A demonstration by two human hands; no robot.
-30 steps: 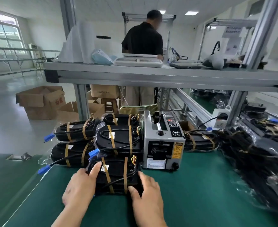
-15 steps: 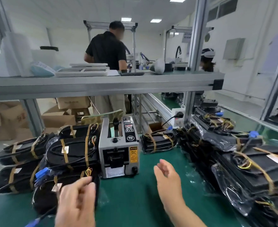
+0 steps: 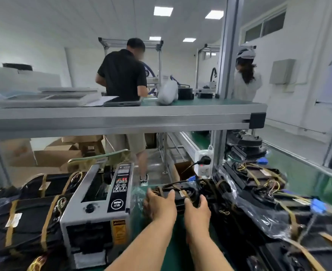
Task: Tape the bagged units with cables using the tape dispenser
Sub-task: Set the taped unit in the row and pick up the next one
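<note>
While the green bench (image 3: pixel 302 173) is carrying a heap of clear bags (image 3: pixel 268 202) at right, each holding a black unit, and a taped stack (image 3: pixel 24 222) at left, the tape dispenser (image 3: pixel 98 212) is sitting between them. Just right of it, the bagged unit (image 3: pixel 180 192) is lying crosswise, directly ahead of both hands. The right hand (image 3: pixel 197 210) is gripping its end. The left hand (image 3: pixel 159 206) is laying its fingers on top, and I cannot tell whether it is gripping.

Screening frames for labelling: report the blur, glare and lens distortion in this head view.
Head view: motion blur smears the left hand, the right hand and the bagged unit they grip; the tape dispenser looks sharper. Head view: the wide-angle lens slants the aluminium post. Head view: ceiling lights blow out white; glare streaks the plastic bags on the right.
</note>
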